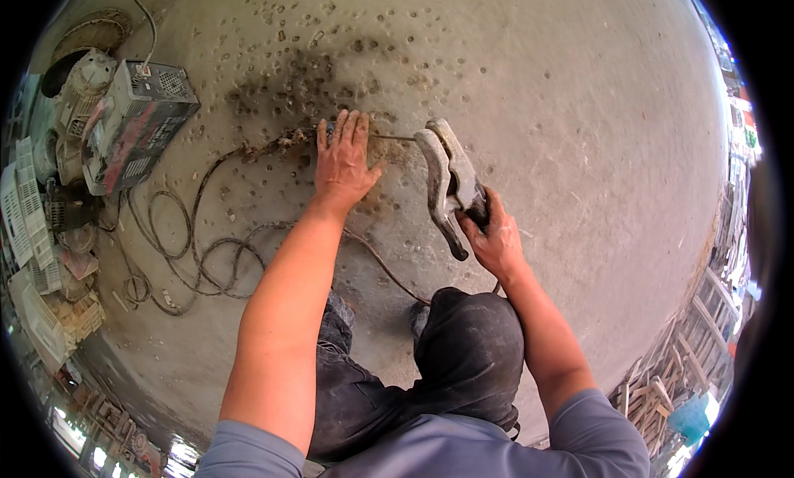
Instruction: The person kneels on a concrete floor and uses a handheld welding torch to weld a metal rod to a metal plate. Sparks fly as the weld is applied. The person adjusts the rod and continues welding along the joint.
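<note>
In my right hand [496, 236] is the dark handle of a worn, pale welding electrode holder [447, 160], its jaws pointing away from me. From its jaws a thin welding rod [392, 137] runs left toward my left hand [343, 164]. That hand lies palm down with its fingers stretched forward and the thumb apart, over a small bluish and rusty piece [330, 128] that it mostly covers. Whether the rod touches this piece is hidden. Just left of the fingers, a rusty, crusted clump [289, 139] sits at the end of a dark cable [198, 193].
A dusty box-shaped welding machine [147, 126] stands at the left beside round metal parts [89, 81]. Looped cables [178, 259] lie on the pitted concrete floor [595, 147]. White plastic crates [31, 201] line the left edge, and wooden slats [674, 366] pile up at the right.
</note>
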`<state>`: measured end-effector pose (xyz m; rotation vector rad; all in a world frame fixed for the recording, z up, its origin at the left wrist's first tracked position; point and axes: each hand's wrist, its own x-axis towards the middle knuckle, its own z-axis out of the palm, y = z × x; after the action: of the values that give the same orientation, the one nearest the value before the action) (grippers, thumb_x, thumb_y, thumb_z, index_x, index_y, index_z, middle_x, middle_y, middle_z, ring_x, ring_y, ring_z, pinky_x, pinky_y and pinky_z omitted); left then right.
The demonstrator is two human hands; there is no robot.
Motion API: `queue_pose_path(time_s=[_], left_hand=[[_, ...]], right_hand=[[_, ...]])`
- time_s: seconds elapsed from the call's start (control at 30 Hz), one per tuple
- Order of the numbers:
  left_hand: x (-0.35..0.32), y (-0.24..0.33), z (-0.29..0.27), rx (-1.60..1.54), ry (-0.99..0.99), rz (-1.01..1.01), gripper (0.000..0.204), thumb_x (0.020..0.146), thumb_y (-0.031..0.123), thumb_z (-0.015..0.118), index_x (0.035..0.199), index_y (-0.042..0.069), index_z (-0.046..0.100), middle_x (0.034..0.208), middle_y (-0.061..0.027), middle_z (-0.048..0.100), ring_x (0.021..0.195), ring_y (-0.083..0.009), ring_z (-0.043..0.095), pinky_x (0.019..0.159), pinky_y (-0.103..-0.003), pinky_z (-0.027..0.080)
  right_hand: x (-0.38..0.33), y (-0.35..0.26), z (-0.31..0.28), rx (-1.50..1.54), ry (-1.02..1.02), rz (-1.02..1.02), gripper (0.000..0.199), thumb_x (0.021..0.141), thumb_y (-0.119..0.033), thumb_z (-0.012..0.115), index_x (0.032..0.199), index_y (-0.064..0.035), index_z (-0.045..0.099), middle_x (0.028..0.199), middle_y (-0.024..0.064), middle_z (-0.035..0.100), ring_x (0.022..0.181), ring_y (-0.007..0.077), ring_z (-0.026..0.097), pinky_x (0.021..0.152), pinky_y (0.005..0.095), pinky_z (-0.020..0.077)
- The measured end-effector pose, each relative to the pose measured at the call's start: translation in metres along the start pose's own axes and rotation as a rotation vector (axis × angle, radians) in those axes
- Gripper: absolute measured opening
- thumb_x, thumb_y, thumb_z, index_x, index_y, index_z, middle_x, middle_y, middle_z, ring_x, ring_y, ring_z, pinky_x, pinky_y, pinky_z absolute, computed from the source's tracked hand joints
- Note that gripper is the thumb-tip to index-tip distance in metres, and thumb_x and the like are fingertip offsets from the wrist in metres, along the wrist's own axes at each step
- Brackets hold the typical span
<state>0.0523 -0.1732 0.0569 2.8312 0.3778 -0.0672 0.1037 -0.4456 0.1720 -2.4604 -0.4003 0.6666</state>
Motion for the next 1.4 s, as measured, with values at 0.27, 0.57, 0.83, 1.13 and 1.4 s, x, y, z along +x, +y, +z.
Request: queue_pose_path(time_s=[0.27, 0.57, 0.83, 1.13, 1.4], left_hand=[[0.002, -0.001, 0.001, -0.018, 0.023, 0.003, 0.096, 0.079, 0.047, 0.082, 0.154, 0.004, 0.039, 0.158, -0.0131, 0.044, 0.152, -0.0302, 0.035, 0.126, -0.054, 0.022], [0.0, 0.002, -0.002, -0.059, -0.03, -0.007, 0.097, 0.081, 0.043, 0.083, 0.157, 0.004, 0.037, 0.16, -0.0138, 0.042, 0.154, -0.0296, 0.032, 0.13, -0.055, 0.017], [0.001, -0.001, -0.001, -0.076, -0.023, -0.034, 0.099, 0.08, 0.042, 0.083, 0.158, 0.005, 0.036, 0.162, -0.0133, 0.041, 0.154, -0.0296, 0.032, 0.13, -0.054, 0.017], [-0.001, -0.001, 0.006, -0.003, 0.036, 0.004, 0.094, 0.082, 0.051, 0.079, 0.154, 0.004, 0.042, 0.158, -0.0144, 0.045, 0.151, -0.0295, 0.036, 0.126, -0.054, 0.023], [0.002, 0.0, 0.002, -0.005, -0.002, -0.016, 0.097, 0.08, 0.051, 0.08, 0.155, 0.004, 0.039, 0.159, -0.0124, 0.044, 0.152, -0.0284, 0.035, 0.126, -0.054, 0.022]], right_hand=[[0.002, 0.003, 0.002, -0.01, 0.007, -0.017, 0.056, 0.092, -0.028, 0.073, 0.139, -0.0055, 0.053, 0.108, 0.0262, 0.072, 0.098, 0.0453, 0.071, 0.082, 0.0488, 0.0565], [-0.001, -0.002, -0.001, -0.027, 0.017, -0.001, 0.058, 0.092, -0.029, 0.074, 0.14, -0.0058, 0.052, 0.108, 0.0242, 0.073, 0.098, 0.0438, 0.072, 0.082, 0.0479, 0.0569], [0.002, 0.002, 0.002, -0.048, 0.032, -0.064, 0.057, 0.091, -0.027, 0.076, 0.138, -0.0061, 0.054, 0.106, 0.0243, 0.073, 0.095, 0.0436, 0.072, 0.078, 0.0478, 0.0579], [0.002, 0.001, 0.001, -0.087, 0.003, -0.058, 0.058, 0.091, -0.029, 0.075, 0.14, -0.0061, 0.052, 0.107, 0.0245, 0.073, 0.095, 0.0446, 0.071, 0.079, 0.0492, 0.0577], [0.005, -0.002, -0.003, -0.104, 0.021, -0.075, 0.056, 0.091, -0.028, 0.074, 0.139, -0.0068, 0.053, 0.106, 0.0242, 0.073, 0.093, 0.0449, 0.071, 0.078, 0.0492, 0.0576]])
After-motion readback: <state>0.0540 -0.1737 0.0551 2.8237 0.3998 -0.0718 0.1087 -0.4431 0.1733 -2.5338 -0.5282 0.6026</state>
